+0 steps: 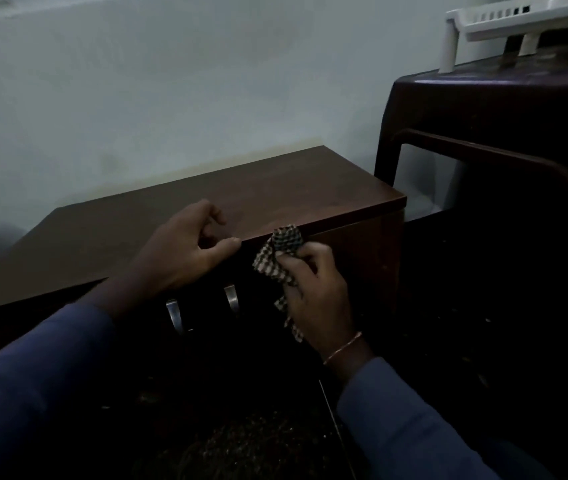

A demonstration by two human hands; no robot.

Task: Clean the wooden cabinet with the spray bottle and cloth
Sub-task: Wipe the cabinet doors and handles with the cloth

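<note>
Two hands: right grip (313, 292) clutches checked cloth (281, 252); left grip (185, 247) loose, empty, on cabinet (293, 188); front dark.

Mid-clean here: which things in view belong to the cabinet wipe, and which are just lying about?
Job: wooden cabinet; checked cloth, gripped by the right hand; left hand, resting on the cabinet's top edge. No spray bottle in view.

Lying about: dark plastic table; white rack on it.

Dark plastic table (504, 109) at right, white rack (504, 20) on it, pale wall (171, 98)
</note>
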